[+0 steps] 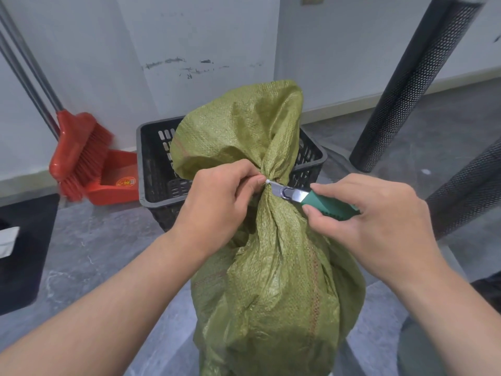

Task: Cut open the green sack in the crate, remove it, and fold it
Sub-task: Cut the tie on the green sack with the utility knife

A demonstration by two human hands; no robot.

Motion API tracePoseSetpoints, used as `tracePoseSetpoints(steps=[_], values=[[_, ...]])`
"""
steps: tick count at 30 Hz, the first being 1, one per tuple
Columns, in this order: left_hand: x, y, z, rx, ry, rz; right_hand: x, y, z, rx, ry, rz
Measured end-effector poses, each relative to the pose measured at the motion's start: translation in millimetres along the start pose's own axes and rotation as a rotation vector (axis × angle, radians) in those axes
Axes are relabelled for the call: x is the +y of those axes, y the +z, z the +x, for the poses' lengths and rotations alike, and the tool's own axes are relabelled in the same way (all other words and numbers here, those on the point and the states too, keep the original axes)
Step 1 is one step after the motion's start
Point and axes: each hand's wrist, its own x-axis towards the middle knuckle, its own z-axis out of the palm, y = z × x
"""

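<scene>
Standing between both hands, green sack (271,267)

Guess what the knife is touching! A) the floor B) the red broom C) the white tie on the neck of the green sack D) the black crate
C: the right hand holds the knife with its blade tip at the white tie around the green sack.

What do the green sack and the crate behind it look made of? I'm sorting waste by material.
Green sack: likely woven plastic, going by its visible weave and slight sheen. Crate: black, probably moulded plastic, with slotted walls and a smooth rim.
</scene>
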Motion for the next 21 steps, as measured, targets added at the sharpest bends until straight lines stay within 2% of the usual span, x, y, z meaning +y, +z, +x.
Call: tracePoseSetpoints(steps=[21], values=[[0.3, 6.4, 4.1, 0.016, 0.051, 0.089, -6.2, 1.0, 0.2, 0.026, 0.039, -0.071]])
